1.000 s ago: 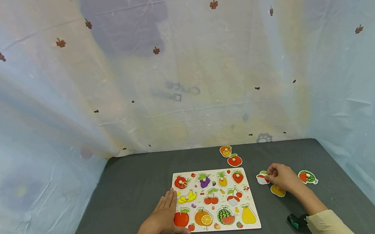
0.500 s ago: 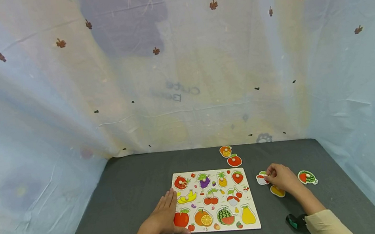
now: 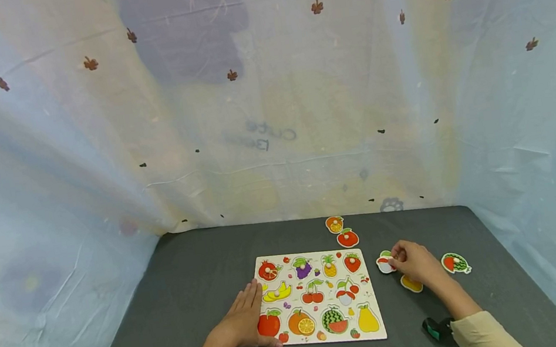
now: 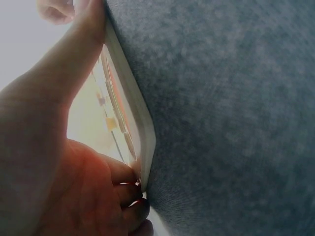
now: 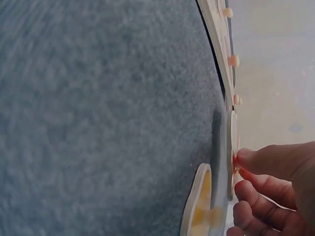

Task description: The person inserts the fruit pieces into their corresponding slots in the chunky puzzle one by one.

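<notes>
A white fruit puzzle board (image 3: 322,296) lies on the grey table. My left hand (image 3: 245,317) rests along its left edge, fingers straight and thumb by the near left corner; the left wrist view shows the fingers (image 4: 129,196) against the board's side. Right of the board, my right hand (image 3: 420,263) pinches the small knob of a red-and-white fruit piece (image 3: 385,263) with a green leaf. In the right wrist view that piece (image 5: 232,142) appears edge-on, with thumb and finger at its knob. A yellow piece (image 3: 411,284) lies just below the right hand, partly covered by it.
A watermelon piece (image 3: 456,262) lies to the right of the right hand. Beyond the board are an orange piece (image 3: 335,224) and a red fruit piece (image 3: 348,238). Several knobbed pieces sit in the board's upper rows. A patterned curtain (image 3: 269,109) surrounds the table.
My right hand has shifted slightly left, and the red-and-white piece has moved with it toward the board. The left hand and the board have stayed in place.
</notes>
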A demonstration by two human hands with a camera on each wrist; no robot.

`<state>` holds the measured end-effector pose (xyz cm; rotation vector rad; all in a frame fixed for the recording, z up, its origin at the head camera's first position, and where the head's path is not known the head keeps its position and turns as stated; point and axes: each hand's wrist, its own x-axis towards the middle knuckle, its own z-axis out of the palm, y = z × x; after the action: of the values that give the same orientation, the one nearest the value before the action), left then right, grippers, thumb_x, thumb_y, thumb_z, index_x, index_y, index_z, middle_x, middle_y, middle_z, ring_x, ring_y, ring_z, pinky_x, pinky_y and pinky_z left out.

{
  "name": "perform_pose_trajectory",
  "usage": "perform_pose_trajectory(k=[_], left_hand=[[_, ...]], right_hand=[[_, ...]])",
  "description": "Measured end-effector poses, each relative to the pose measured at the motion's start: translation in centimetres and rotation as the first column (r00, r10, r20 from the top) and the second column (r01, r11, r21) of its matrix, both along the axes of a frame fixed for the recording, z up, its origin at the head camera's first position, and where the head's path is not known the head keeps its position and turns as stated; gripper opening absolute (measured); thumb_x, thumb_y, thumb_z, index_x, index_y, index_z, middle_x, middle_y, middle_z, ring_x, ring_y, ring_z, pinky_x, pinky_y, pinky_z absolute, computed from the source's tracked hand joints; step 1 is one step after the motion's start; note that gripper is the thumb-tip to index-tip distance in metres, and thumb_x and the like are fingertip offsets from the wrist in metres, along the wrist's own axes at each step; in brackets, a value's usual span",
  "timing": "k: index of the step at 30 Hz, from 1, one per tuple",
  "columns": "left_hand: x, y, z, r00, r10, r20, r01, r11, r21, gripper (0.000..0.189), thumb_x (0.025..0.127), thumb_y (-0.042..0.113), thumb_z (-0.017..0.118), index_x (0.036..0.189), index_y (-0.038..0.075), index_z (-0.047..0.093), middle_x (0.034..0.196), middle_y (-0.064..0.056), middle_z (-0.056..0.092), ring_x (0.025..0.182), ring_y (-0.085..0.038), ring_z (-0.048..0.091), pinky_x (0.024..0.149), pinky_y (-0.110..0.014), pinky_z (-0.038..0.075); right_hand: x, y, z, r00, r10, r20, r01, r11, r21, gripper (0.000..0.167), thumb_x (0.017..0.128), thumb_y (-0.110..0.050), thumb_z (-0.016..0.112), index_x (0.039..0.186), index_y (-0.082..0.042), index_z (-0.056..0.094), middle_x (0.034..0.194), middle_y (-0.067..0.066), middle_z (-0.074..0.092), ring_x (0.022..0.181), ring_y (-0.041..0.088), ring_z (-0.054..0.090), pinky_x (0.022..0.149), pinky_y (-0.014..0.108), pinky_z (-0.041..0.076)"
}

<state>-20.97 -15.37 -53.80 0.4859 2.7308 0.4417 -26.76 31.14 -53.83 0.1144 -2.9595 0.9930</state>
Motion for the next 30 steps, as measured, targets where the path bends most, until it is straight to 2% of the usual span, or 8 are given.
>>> perform_pose_trajectory(k=[8, 14, 30], left_hand=[[0.0, 0.0, 0.1, 1.000, 0.004, 0.015, -0.004, 1.000, 0.013, 0.150, 0.067, 0.075, 0.091, 0.168, -0.006, 0.016, 0.178, -0.023, 0.010, 0.164, -0.041, 0.013, 0.133, -0.057, 0.012], [0.1, 0.1, 0.0, 1.000, 0.007, -0.002, -0.007, 1.000, -0.007, 0.148, 0.068, 0.072, 0.092, 0.168, -0.006, 0.016, 0.177, -0.024, 0.012, 0.164, -0.040, 0.015, 0.133, -0.055, 0.015], [0.0, 0.0, 0.0, 1.000, 0.002, 0.000, -0.002, 1.000, -0.010, 0.148, 0.069, 0.072, 0.092, 0.168, -0.006, 0.016, 0.177, -0.024, 0.013, 0.164, -0.041, 0.016, 0.133, -0.055, 0.016]], right_hand=[[0.2, -1.0, 0.7, 0.999, 0.011, -0.039, -0.009, 0.999, 0.033, 0.013, 0.099, -0.016, 0.078, 0.101, -0.007, 0.069, 0.080, 0.002, 0.060, 0.066, 0.017, 0.054, 0.058, 0.032, 0.045], [0.4, -1.7, 1.0, 0.997, 0.022, -0.068, -0.020, 0.999, 0.031, 0.012, 0.098, -0.014, 0.080, 0.100, -0.008, 0.070, 0.080, 0.001, 0.059, 0.068, 0.017, 0.053, 0.062, 0.034, 0.045], [1.1, -3.4, 1.2, 0.989, 0.080, -0.124, -0.076, 0.996, 0.036, 0.013, 0.098, -0.016, 0.080, 0.103, -0.010, 0.070, 0.082, -0.002, 0.058, 0.070, 0.013, 0.051, 0.062, 0.030, 0.043]])
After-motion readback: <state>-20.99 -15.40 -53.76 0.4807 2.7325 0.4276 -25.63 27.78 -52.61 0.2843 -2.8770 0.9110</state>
